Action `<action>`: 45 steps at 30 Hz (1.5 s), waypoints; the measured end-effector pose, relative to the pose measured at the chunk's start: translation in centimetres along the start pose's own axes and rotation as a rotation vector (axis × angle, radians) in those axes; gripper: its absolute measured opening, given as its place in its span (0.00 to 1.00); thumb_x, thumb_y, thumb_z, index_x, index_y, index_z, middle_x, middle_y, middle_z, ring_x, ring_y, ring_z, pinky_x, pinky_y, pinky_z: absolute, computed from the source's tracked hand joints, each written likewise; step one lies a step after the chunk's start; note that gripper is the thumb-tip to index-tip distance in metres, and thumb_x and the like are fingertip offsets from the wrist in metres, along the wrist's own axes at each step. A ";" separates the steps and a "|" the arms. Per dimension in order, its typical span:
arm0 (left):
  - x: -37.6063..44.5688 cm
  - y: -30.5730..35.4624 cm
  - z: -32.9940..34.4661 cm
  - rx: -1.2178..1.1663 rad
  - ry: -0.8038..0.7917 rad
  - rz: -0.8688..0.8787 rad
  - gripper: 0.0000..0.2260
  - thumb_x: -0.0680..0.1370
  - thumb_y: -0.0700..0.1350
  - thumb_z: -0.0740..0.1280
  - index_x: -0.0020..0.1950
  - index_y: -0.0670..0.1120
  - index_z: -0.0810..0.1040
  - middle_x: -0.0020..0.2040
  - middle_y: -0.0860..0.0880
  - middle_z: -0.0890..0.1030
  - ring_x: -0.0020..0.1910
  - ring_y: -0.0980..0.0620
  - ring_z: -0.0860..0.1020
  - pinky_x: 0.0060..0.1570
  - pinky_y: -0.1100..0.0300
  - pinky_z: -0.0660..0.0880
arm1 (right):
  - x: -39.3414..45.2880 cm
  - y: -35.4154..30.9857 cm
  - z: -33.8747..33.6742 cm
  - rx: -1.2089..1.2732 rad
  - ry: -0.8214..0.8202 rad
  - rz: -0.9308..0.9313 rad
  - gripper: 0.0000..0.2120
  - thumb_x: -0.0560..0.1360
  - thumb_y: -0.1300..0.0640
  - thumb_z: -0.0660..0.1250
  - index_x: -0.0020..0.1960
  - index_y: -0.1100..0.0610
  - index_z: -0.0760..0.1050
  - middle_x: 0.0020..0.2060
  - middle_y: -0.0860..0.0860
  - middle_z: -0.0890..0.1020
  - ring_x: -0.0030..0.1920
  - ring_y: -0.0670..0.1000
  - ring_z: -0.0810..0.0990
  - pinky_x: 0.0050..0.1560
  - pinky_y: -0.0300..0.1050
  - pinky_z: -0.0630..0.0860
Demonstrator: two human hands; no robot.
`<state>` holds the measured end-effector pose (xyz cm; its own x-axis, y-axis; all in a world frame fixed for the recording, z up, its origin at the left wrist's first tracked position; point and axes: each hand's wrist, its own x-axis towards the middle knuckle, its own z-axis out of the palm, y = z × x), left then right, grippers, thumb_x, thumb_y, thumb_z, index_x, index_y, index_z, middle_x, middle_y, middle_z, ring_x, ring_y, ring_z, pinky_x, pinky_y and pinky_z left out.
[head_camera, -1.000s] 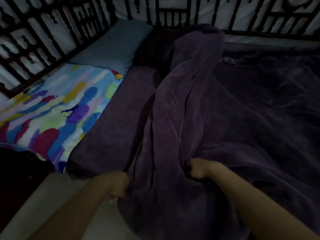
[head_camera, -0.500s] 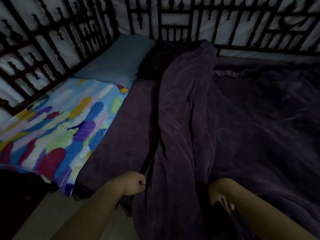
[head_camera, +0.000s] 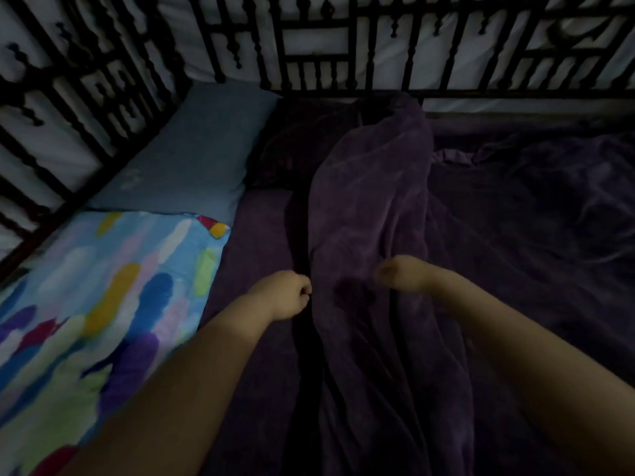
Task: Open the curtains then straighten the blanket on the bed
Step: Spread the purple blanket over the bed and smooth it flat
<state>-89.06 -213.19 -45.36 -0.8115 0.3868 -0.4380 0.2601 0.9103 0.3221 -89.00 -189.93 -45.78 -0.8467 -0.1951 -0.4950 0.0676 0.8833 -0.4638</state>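
a multicoloured sheet (head_camera: 86, 304) with painted blotches of blue, yellow, green and red covers the left edge of the bed, and a plain blue pillow (head_camera: 196, 149) lies beyond it, against the dark lattice bed frame (head_camera: 68, 97). beside these runs a flat strip of purple bedsheet (head_camera: 261, 242). the left hand (head_camera: 285, 297) sits over that strip with its fingers curled into a fist, touching the left edge of the blanket (head_camera: 371, 207) — it looks to be pinching that edge, though the dim light hides the fingertips. the blanket, dark purple and plush, is bunched into a long ridge that runs from the near edge of the bed up to the far rail, with the rest of it spread in rumpled folds over the right side of the bed. the right hand (head_camera: 402, 273) rests on the ridge, just right of its crest, fingers bent down into the fabric — whether they grip it i cannot tell.
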 end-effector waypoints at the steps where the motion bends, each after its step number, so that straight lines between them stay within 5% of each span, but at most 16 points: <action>1: 1.4 -0.5 -0.8 0.005 0.013 0.007 0.13 0.78 0.45 0.60 0.61 0.46 0.75 0.57 0.45 0.76 0.54 0.48 0.75 0.54 0.56 0.72 | 1.5 -0.5 -0.9 0.006 0.041 -0.009 0.14 0.77 0.57 0.60 0.56 0.64 0.77 0.58 0.58 0.79 0.59 0.57 0.76 0.60 0.47 0.70; 9: 12.0 -5.6 -5.1 -0.119 0.082 -0.015 0.13 0.78 0.44 0.61 0.61 0.44 0.75 0.59 0.44 0.77 0.55 0.49 0.76 0.55 0.58 0.72 | 12.3 -2.6 -6.3 -0.076 0.388 0.048 0.14 0.76 0.56 0.59 0.51 0.67 0.75 0.54 0.63 0.79 0.56 0.61 0.75 0.56 0.49 0.70; 15: 21.3 -7.2 -7.9 -0.370 0.087 -0.066 0.16 0.79 0.45 0.60 0.66 0.45 0.71 0.63 0.43 0.76 0.58 0.47 0.75 0.55 0.60 0.71 | 17.2 -0.4 -10.7 -0.104 0.597 0.293 0.27 0.72 0.45 0.65 0.66 0.56 0.65 0.66 0.59 0.67 0.67 0.63 0.62 0.64 0.60 0.67; 19: 26.6 -6.9 -7.9 -0.491 0.116 -0.087 0.21 0.79 0.49 0.59 0.70 0.43 0.66 0.67 0.43 0.73 0.63 0.46 0.73 0.60 0.56 0.70 | 21.4 1.4 -13.0 -0.211 0.430 0.311 0.40 0.69 0.36 0.64 0.73 0.46 0.48 0.76 0.51 0.46 0.75 0.59 0.42 0.70 0.67 0.52; 21: 28.4 -6.9 -7.2 -0.625 0.087 -0.094 0.27 0.77 0.53 0.61 0.73 0.44 0.59 0.71 0.44 0.68 0.67 0.46 0.70 0.65 0.55 0.68 | 23.4 2.0 -13.5 -0.250 0.292 0.316 0.42 0.69 0.36 0.63 0.73 0.43 0.43 0.76 0.49 0.41 0.75 0.59 0.41 0.69 0.68 0.53; 25: 31.8 -6.7 -6.5 -0.947 -0.044 -0.138 0.32 0.76 0.58 0.61 0.75 0.47 0.56 0.72 0.46 0.67 0.68 0.46 0.69 0.69 0.51 0.67 | 27.1 2.2 -15.2 -0.287 0.525 0.276 0.38 0.71 0.45 0.65 0.74 0.48 0.48 0.72 0.57 0.57 0.70 0.63 0.59 0.66 0.62 0.66; 27: 33.7 -6.7 -7.1 -1.018 -0.011 -0.173 0.29 0.77 0.59 0.58 0.73 0.46 0.58 0.71 0.45 0.68 0.67 0.46 0.69 0.65 0.56 0.67 | 29.0 2.1 -16.4 -0.463 0.595 0.282 0.42 0.69 0.50 0.69 0.74 0.46 0.46 0.73 0.57 0.53 0.72 0.63 0.52 0.68 0.66 0.58; 29: 35.9 -6.7 -7.7 -1.049 0.013 -0.209 0.29 0.77 0.59 0.57 0.73 0.47 0.58 0.70 0.45 0.68 0.66 0.46 0.69 0.57 0.59 0.66 | 31.3 2.4 -17.2 -0.569 0.494 0.336 0.44 0.67 0.53 0.70 0.73 0.45 0.46 0.75 0.55 0.45 0.74 0.61 0.39 0.69 0.71 0.44; 32: 38.2 -7.5 -7.9 -1.065 -0.102 -0.178 0.32 0.76 0.58 0.62 0.75 0.52 0.53 0.71 0.48 0.66 0.66 0.48 0.69 0.53 0.60 0.64 | 33.9 3.1 -16.6 -0.518 0.347 0.455 0.31 0.67 0.52 0.65 0.68 0.51 0.61 0.71 0.55 0.62 0.74 0.60 0.50 0.66 0.75 0.40; 34: 37.7 -8.1 -7.0 -1.009 -0.289 -0.140 0.33 0.75 0.51 0.66 0.74 0.57 0.51 0.65 0.54 0.71 0.57 0.56 0.72 0.51 0.66 0.67 | 34.2 3.8 -14.7 -0.411 0.333 0.466 0.23 0.68 0.53 0.63 0.63 0.51 0.69 0.62 0.55 0.75 0.67 0.58 0.65 0.68 0.72 0.47; 36: 36.4 -9.0 -5.3 -0.911 -0.384 -0.135 0.35 0.75 0.40 0.66 0.74 0.59 0.51 0.53 0.58 0.72 0.47 0.61 0.72 0.37 0.69 0.71 | 33.4 4.8 -12.5 -0.186 0.386 0.373 0.20 0.70 0.57 0.63 0.62 0.54 0.72 0.59 0.57 0.78 0.62 0.58 0.73 0.69 0.60 0.61; 39: 34.5 -10.2 -3.4 -0.910 -0.323 -0.181 0.30 0.74 0.33 0.62 0.72 0.55 0.60 0.43 0.54 0.73 0.41 0.59 0.73 0.35 0.67 0.71 | 30.0 6.0 -10.1 0.501 0.475 0.196 0.11 0.70 0.72 0.59 0.44 0.62 0.78 0.41 0.54 0.83 0.46 0.52 0.80 0.49 0.39 0.77; 42: 33.2 -10.9 -4.0 -1.169 -0.139 -0.381 0.09 0.76 0.40 0.59 0.51 0.47 0.77 0.51 0.48 0.77 0.45 0.54 0.74 0.47 0.59 0.72 | 25.6 6.9 -9.0 1.000 0.502 0.075 0.26 0.63 0.84 0.47 0.25 0.55 0.68 0.20 0.42 0.74 0.25 0.38 0.72 0.25 0.28 0.68; 43: 32.5 -11.0 -4.6 -1.246 -0.106 -0.434 0.07 0.77 0.45 0.60 0.48 0.47 0.77 0.53 0.47 0.76 0.48 0.52 0.74 0.51 0.57 0.70 | 24.0 6.7 -8.7 1.125 0.489 0.044 0.29 0.61 0.85 0.47 0.23 0.53 0.68 0.18 0.41 0.73 0.22 0.38 0.70 0.23 0.28 0.67; 45: 32.0 -11.3 -5.7 -1.315 -0.182 -0.458 0.21 0.75 0.61 0.59 0.58 0.48 0.76 0.54 0.50 0.76 0.51 0.51 0.74 0.53 0.56 0.70 | 21.6 5.9 -8.3 1.339 0.417 -0.051 0.26 0.56 0.82 0.52 0.21 0.51 0.70 0.18 0.42 0.73 0.21 0.39 0.70 0.23 0.27 0.67</action>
<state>-120.94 -211.96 -58.29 -0.5850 0.2028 -0.7853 -0.7614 0.1964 0.6179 -111.28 -185.40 -53.17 -0.9398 0.1332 -0.3146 0.2778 -0.2381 -0.9307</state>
